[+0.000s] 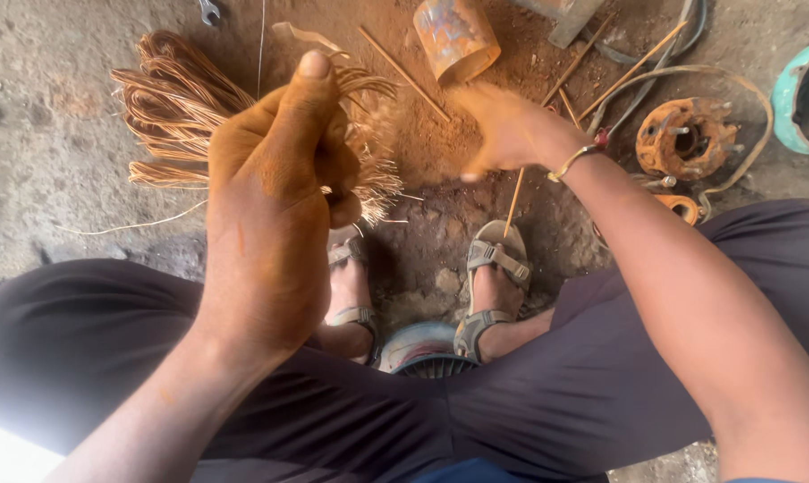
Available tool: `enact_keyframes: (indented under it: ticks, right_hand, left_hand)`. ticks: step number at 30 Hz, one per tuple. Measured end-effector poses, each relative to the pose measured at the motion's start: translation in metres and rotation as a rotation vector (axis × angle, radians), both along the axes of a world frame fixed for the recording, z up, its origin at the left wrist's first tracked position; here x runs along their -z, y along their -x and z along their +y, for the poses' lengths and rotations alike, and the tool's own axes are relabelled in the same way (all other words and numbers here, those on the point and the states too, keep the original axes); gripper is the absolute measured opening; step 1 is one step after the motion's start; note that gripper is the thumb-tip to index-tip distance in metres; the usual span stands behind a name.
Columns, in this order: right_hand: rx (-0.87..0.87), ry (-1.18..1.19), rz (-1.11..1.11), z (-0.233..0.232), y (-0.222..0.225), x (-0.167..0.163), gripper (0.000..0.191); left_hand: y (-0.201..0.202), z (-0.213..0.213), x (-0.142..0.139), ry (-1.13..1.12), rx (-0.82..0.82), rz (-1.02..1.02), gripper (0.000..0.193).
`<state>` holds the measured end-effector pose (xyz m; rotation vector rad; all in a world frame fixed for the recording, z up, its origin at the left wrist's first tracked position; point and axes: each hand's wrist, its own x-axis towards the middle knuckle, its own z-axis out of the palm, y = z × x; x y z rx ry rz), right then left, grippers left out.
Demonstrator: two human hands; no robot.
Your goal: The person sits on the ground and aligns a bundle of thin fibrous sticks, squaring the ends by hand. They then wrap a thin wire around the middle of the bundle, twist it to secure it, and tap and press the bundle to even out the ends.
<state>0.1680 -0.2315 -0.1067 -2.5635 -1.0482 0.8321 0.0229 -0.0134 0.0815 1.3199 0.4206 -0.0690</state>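
Wire bundle (176,112): from the head view I see its coppery strands fanned out over the dirt floor (55,179), their cut ends gathered in my left hand (275,192), whose grip is closed tight around them, thumb up. My right hand (512,130) hangs open and blurred above the orange dust, near a rusty can (456,38) and thin sticks (404,76). I judge a firm, low grip near the ends keeps the strands from splaying.
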Motion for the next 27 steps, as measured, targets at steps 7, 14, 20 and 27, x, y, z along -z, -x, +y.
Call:
enact_keyframes:
  ticks: [7,14,20,27]
  right_hand:
    - [-0.189,0.712,0.167,-0.039,0.047,0.121,0.037]
    - [-0.178,1.066,0.060,-0.075,0.056,0.148,0.035]
    - [0.155,0.647,-0.111,-0.029,-0.014,0.028,0.026]
    - [0.026,0.167,-1.044,-0.036,-0.043,-0.105,0.025]
  left_hand:
    - [-0.011,0.001,0.003,-0.002,-0.020,-0.050,0.041]
    - [-0.011,0.000,0.010,0.018,-0.026,-0.001,0.042]
    - [-0.011,-0.005,0.012,0.067,-0.003,0.015,0.042]
    - [-0.008,-0.008,0.017,0.179,-0.002,0.070,0.040]
